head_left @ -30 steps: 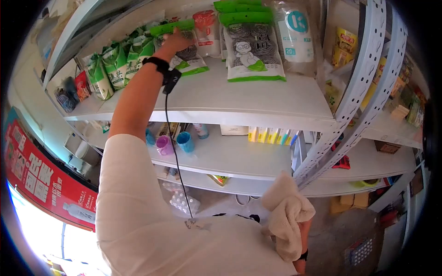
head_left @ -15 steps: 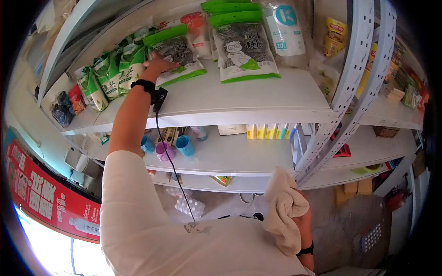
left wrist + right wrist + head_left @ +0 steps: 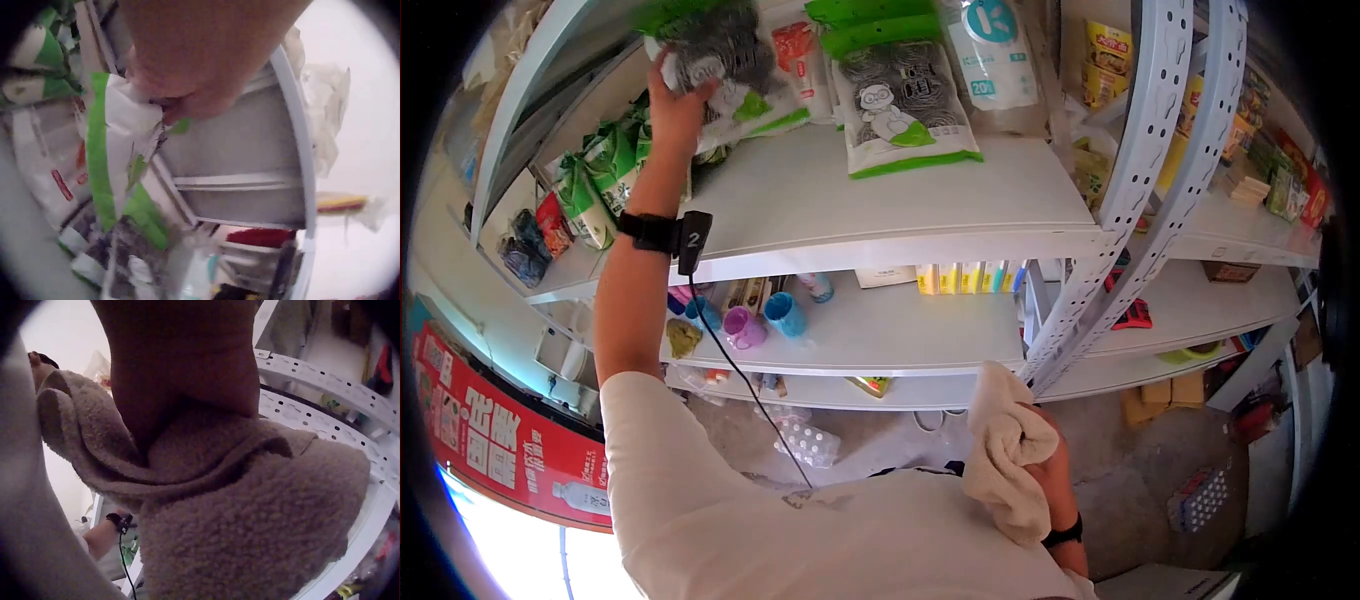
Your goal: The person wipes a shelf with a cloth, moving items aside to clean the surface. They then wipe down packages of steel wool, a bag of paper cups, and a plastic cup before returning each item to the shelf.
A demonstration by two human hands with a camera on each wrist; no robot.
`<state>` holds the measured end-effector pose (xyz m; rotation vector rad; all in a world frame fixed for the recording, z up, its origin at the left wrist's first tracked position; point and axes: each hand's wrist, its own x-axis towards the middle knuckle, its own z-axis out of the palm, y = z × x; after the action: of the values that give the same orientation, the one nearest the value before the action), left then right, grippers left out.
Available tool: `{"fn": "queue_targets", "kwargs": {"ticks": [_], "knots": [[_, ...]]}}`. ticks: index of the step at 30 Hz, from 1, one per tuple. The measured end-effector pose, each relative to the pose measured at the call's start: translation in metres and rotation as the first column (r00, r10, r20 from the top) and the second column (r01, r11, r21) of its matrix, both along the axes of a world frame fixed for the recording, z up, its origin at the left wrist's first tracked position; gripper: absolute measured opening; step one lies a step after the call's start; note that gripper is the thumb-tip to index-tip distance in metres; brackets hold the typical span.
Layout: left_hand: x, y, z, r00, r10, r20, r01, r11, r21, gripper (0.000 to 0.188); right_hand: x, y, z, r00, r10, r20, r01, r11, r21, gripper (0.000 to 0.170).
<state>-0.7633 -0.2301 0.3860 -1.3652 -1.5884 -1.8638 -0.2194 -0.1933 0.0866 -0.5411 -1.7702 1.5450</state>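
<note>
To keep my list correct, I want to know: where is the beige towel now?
In the head view, the beige towel is low and right of centre, in the right hand's grip, beside the pale shirt.

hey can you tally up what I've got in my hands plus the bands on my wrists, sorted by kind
Green-trimmed bag: 1, in the left hand
Beige towel: 1, in the right hand
Black wristbands: 2, one on each wrist
Total: 4
</note>
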Motion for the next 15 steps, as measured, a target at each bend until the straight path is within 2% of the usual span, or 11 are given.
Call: {"fn": "queue_targets", "kwargs": {"ticks": [1, 4, 5, 7, 9, 11, 12, 15], "knots": [[0.029, -0.001, 0.007, 0.989, -0.141, 0.052, 0.136, 0.987, 0.082, 0.078, -0.001, 0.005, -0.008, 1.0, 0.007, 0.012, -0.008, 1.0, 0.015, 0.054], [0.074, 0.015, 0.003, 0.9, -0.321, 0.295, 0.302, 0.947, 0.111, 0.076, -0.004, 0.009, -0.016, 0.998, 0.052, 0.047, -0.054, 0.998, 0.044, 0.054], [0.088, 0.024, -0.003, 0.852, -0.367, 0.373, 0.369, 0.927, 0.07, 0.076, -0.006, 0.01, -0.01, 0.995, 0.077, 0.057, -0.08, 0.995, 0.055, 0.055], [0.107, 0.049, -0.029, 0.874, -0.355, 0.333, 0.394, 0.918, -0.054, 0.073, -0.009, 0.01, 0.001, 0.991, 0.103, 0.087, -0.109, 0.992, 0.063, 0.055], [0.11, 0.081, -0.066, 0.833, -0.445, 0.328, 0.501, 0.858, -0.11, 0.072, -0.01, 0.01, 0.005, 0.988, 0.117, 0.101, -0.124, 0.99, 0.073, 0.055], [0.115, 0.098, -0.091, 0.795, -0.433, 0.425, 0.548, 0.813, -0.198, 0.07, -0.008, 0.011, 0.003, 0.99, 0.114, 0.088, -0.12, 0.991, 0.066, 0.055], [0.117, 0.103, -0.096, 0.774, -0.422, 0.471, 0.573, 0.784, -0.238, 0.07, -0.006, 0.012, 0.001, 0.991, 0.11, 0.08, -0.116, 0.991, 0.061, 0.055], [0.115, 0.111, -0.095, 0.793, -0.372, 0.483, 0.535, 0.804, -0.259, 0.068, -0.002, 0.012, -0.001, 0.994, 0.092, 0.061, -0.095, 0.994, 0.047, 0.056]]}}
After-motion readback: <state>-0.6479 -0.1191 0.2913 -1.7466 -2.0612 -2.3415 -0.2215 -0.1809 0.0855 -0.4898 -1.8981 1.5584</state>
